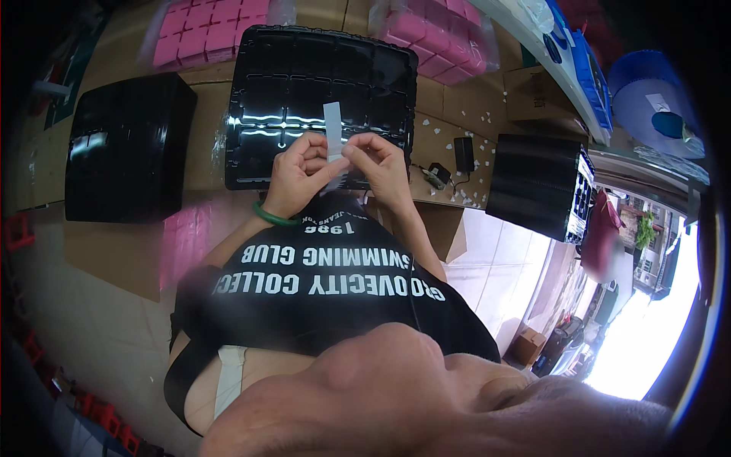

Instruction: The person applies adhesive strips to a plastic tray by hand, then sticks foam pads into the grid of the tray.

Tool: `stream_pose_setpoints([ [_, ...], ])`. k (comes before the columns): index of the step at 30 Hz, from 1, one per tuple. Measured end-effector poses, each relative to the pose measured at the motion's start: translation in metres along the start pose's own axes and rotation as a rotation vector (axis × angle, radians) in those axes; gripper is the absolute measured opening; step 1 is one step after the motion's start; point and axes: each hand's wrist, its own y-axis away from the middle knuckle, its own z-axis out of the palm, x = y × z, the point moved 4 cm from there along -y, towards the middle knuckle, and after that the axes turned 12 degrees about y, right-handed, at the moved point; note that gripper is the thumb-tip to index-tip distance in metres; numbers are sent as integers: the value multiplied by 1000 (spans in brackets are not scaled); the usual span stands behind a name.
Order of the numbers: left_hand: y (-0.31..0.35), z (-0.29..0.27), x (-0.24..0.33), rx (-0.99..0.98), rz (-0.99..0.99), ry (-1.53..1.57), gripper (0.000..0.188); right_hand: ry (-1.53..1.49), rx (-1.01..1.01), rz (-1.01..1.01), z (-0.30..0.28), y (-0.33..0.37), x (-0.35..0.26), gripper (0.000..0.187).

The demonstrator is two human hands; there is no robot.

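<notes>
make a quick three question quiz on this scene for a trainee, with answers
1. Multiple choice: what do the left hand and the right hand both hold?
a) a round red lid
b) a narrow white paper-like strip
c) a long yellow rope

2. True or false: the round green bangle is on the right wrist.

3. Fill in the colour: the block-like pieces near the far end of the large rectangular glossy black plastic tray are ____.

Key: 1. b; 2. false, it is on the left wrist; 3. pink.
</notes>
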Motion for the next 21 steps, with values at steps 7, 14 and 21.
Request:
stream_pose_setpoints([
  [7,-11,7,-5,124,232,-657,17,412,125,-183,-61,-41,3,10],
  [14,-19,-1,-28,151,6,-325,18,928,410,-220,-154,-154,12,17],
  [21,-28,-4,-38,112,-239,136,20,1118,395,-290,-162,-158,16,21],
])
